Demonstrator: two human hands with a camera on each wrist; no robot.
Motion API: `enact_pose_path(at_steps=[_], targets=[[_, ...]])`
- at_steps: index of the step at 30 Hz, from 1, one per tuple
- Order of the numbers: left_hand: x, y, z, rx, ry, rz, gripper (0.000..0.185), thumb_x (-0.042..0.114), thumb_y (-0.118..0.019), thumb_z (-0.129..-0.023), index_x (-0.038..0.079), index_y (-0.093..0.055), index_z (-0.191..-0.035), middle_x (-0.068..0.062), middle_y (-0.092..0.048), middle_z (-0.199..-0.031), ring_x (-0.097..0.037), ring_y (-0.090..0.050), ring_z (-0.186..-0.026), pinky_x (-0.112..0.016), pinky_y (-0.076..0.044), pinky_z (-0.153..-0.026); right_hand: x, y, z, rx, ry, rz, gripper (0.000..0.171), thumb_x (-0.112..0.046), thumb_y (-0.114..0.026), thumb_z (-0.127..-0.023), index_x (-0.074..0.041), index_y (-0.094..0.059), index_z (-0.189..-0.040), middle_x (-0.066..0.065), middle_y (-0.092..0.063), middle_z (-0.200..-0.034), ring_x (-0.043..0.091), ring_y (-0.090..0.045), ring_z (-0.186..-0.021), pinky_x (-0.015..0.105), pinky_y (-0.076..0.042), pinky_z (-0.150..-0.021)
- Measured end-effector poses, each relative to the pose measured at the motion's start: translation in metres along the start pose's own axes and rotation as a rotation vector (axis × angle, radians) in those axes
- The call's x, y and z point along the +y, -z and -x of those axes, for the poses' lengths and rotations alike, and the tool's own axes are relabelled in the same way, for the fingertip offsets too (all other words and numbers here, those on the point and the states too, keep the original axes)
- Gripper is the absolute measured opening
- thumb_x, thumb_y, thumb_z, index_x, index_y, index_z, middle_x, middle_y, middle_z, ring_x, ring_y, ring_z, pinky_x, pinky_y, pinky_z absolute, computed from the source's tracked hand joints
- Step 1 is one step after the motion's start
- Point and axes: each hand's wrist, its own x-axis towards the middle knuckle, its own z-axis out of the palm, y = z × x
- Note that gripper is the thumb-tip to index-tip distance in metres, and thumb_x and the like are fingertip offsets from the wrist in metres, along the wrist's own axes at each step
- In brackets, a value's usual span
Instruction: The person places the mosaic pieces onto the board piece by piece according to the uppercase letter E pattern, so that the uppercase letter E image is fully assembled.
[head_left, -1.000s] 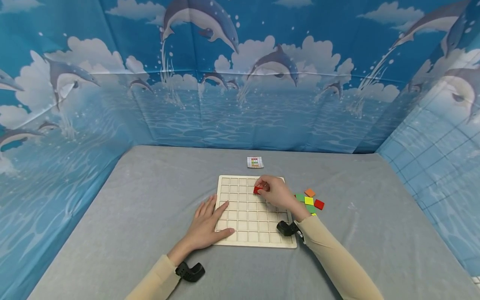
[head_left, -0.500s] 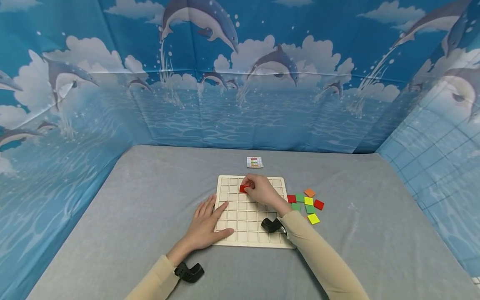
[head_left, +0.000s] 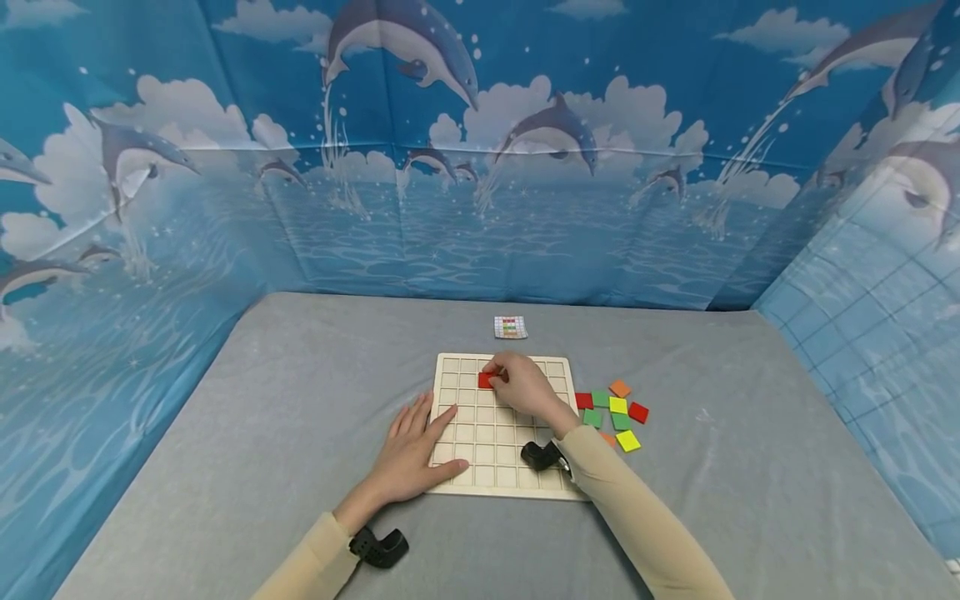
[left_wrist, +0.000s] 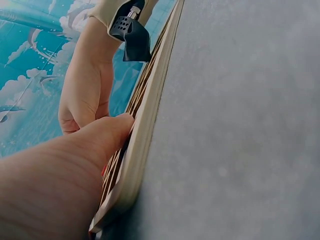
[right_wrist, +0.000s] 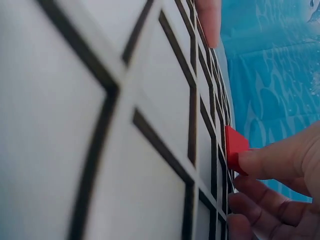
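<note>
A pale wooden board (head_left: 484, 455) with a grid of square cells lies on the grey tabletop. My right hand (head_left: 522, 387) pinches a small red square tile (head_left: 485, 380) between thumb and fingers, at a cell near the board's far edge. In the right wrist view that red tile (right_wrist: 235, 146) is at the board's surface; whether it is seated in a cell I cannot tell. My left hand (head_left: 405, 454) rests with spread, straight fingers on the board's left edge, its thumb and index finger over the grid. The right forearm hides part of the board's right side.
Right of the board lie several loose tiles, among them a red tile (head_left: 638, 412), a green tile (head_left: 592, 418), a yellow tile (head_left: 628, 441) and an orange tile (head_left: 619, 388). A small patterned card (head_left: 511, 327) lies beyond the board. A dolphin-print curtain (head_left: 480, 225) surrounds the table.
My right hand has carried the red tile leftward across the board's far rows, then stayed at one cell. More loose tiles now show at the right. The left hand has kept its place.
</note>
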Motion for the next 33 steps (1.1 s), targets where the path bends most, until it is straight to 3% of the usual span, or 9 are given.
enact_pose_path(at_steps=[12,20,27,33], targets=[[0.001,-0.002,0.002,-0.008,-0.017,0.004,0.08,0.057,-0.055,-0.088,0.013,-0.03,-0.15,-0.023,-0.009,-0.154,-0.034,-0.005,-0.142,-0.05,-0.005,-0.11,0.004,0.001,0.01,-0.012,0.046,0.072,0.018,-0.006,-0.064,-0.088,-0.006,-0.072,-0.104,0.003,-0.055,-0.088,0.016,-0.048,-0.076,0.032,-0.043,-0.069],[-0.002,-0.005,0.0,0.005,-0.01,-0.01,0.08,0.06,-0.053,-0.088,0.014,-0.03,-0.15,-0.023,-0.009,-0.154,-0.033,-0.004,-0.142,-0.05,-0.005,-0.11,0.003,0.014,0.021,-0.145,0.114,0.087,0.029,-0.012,-0.063,-0.091,-0.002,-0.067,-0.117,0.009,-0.057,-0.108,0.025,-0.053,-0.098,0.041,-0.045,-0.083],[-0.002,-0.004,-0.001,0.0,-0.007,-0.01,0.081,0.059,-0.054,-0.088,0.015,-0.029,-0.151,-0.022,-0.009,-0.155,-0.033,-0.004,-0.142,-0.05,-0.004,-0.11,0.008,0.031,0.037,-0.267,0.225,0.094,0.021,-0.016,-0.064,-0.091,-0.005,-0.07,-0.109,0.01,-0.059,-0.116,0.028,-0.053,-0.109,0.044,-0.042,-0.091],[-0.004,-0.003,-0.001,0.001,-0.004,-0.017,0.081,0.06,-0.053,-0.088,0.015,-0.029,-0.151,-0.022,-0.008,-0.155,-0.032,-0.004,-0.142,-0.049,-0.004,-0.11,0.02,0.044,0.051,-0.236,0.249,0.056,0.015,-0.016,-0.065,-0.092,-0.009,-0.071,-0.103,0.002,-0.063,-0.107,0.02,-0.057,-0.1,0.039,-0.046,-0.085]])
